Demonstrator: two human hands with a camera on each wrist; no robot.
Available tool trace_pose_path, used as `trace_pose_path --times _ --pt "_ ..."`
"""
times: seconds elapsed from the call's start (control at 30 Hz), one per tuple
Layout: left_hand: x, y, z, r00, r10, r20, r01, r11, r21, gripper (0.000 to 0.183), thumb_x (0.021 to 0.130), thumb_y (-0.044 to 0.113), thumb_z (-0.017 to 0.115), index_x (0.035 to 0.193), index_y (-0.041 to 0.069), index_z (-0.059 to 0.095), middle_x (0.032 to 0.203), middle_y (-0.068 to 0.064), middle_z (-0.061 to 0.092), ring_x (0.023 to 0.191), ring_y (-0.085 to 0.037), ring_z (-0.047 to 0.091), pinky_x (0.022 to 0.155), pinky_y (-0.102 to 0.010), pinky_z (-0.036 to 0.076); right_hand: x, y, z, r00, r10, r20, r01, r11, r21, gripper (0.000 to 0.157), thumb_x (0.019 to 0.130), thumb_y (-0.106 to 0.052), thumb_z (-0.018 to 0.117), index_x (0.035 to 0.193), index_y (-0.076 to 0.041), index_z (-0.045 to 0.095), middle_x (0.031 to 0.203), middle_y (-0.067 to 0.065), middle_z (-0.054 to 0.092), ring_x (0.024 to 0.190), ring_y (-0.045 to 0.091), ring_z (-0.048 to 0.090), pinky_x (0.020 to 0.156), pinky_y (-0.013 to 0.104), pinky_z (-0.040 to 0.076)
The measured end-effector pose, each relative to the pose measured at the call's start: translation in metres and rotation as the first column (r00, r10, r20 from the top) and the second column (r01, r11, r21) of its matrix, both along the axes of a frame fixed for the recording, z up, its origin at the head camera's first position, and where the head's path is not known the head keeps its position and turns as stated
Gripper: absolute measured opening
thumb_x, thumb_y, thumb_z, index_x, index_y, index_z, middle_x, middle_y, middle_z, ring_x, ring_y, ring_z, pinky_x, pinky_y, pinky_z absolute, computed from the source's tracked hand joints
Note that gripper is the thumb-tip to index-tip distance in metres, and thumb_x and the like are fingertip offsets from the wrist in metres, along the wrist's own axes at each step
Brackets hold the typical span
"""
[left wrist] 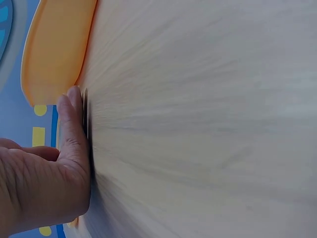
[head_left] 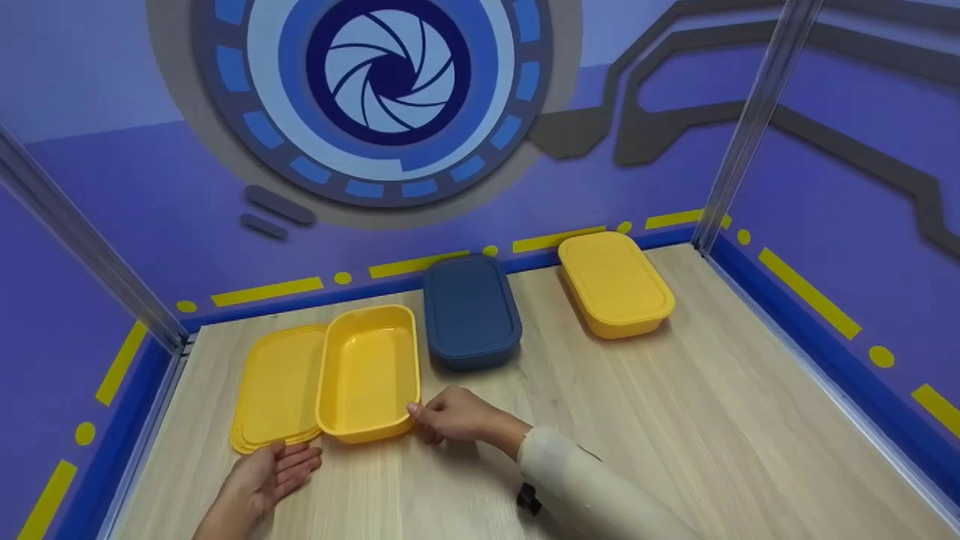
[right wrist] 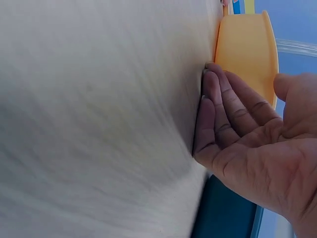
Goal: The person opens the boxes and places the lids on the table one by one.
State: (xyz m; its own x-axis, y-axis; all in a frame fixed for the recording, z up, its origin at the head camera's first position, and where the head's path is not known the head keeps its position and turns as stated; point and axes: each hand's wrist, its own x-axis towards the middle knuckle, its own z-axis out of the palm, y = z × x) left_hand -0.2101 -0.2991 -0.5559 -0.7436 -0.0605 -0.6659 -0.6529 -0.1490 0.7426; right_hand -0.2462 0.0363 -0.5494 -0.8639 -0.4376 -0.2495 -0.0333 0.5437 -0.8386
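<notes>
Yellow container [head_left: 369, 373] is sitting ahead of and between the hands, its near right corner being held by the right hand [head_left: 457, 416], thumb at the rim and fingers curling against the outside; the left hand [head_left: 274, 474] is extending its fingers just beside the near edge of a yellow lid [head_left: 281, 386], though contact is hard to tell; the hands are standing apart; bench surface is stretching broadly rightward from the right hand, while a lidded navy box [head_left: 472, 311] is standing just beyond it, leaving a narrow gap beside the container; the container is standing upright and uncovered, glossy inside, round-cornered; pale, wood-grained bench [head_left: 645, 420] is reaching purple-blue walls [head_left: 112, 180]; a lidded yellow box [head_left: 616, 281] is resting farther off, beyond the right hand and rightward.
</notes>
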Motion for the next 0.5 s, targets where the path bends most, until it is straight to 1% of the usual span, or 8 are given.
trace_pose_path --times 0.03,0.1,0.27,0.4,0.5 --pt "-0.001 0.000 0.000 1.000 -0.001 -0.005 0.001 1.000 0.000 0.050 0.109 0.024 0.021 0.137 -0.009 0.047 0.094 -0.008 0.078 0.089 -0.019 0.075 0.083 -0.037 0.058 0.000 -0.001 0.000 1.000 -0.006 0.007 0.006 1.000 -0.001 0.057 0.096 -0.060 0.051 0.085 -0.011 0.078 0.079 0.005 0.077 0.071 0.018 0.072 0.062 0.028 0.052" --pt "-0.003 0.001 0.001 1.000 0.019 0.001 -0.019 1.000 0.003 0.050 0.109 0.025 0.021 0.137 -0.008 0.047 0.093 -0.008 0.078 0.089 -0.019 0.075 0.084 -0.037 0.059 -0.001 -0.003 0.000 0.999 -0.028 0.034 0.028 1.000 -0.001 0.058 0.096 -0.062 0.051 0.085 -0.011 0.078 0.079 0.005 0.077 0.070 0.018 0.072 0.064 0.030 0.054" --pt "-0.010 0.001 0.002 0.999 0.038 0.005 -0.038 0.999 0.016 0.054 0.109 0.030 0.020 0.145 -0.006 0.039 0.096 -0.005 0.077 0.092 -0.018 0.074 0.088 -0.037 0.057 -0.002 -0.006 0.000 0.995 -0.074 0.067 0.074 0.997 0.005 0.061 0.093 -0.067 0.052 0.083 -0.012 0.078 0.074 0.005 0.076 0.068 0.019 0.072 0.066 0.034 0.057" --pt "-0.014 0.000 0.004 0.999 0.037 -0.001 -0.037 0.999 0.018 0.058 0.109 0.035 0.021 0.148 -0.005 0.036 0.096 -0.003 0.077 0.094 -0.017 0.074 0.089 -0.036 0.057 -0.005 -0.008 0.000 0.991 -0.101 0.091 0.100 0.995 0.009 0.065 0.089 -0.072 0.051 0.083 -0.013 0.077 0.070 0.007 0.075 0.066 0.019 0.072 0.064 0.034 0.057" --pt "-0.016 0.002 0.005 0.999 0.033 -0.007 -0.033 0.999 0.021 0.059 0.109 0.037 0.022 0.149 -0.004 0.035 0.097 -0.003 0.077 0.095 -0.017 0.073 0.090 -0.036 0.056 -0.008 -0.009 -0.002 0.984 -0.128 0.126 0.130 0.991 -0.008 0.068 0.087 -0.075 0.051 0.084 -0.012 0.077 0.069 0.008 0.075 0.063 0.020 0.072 0.061 0.034 0.057"
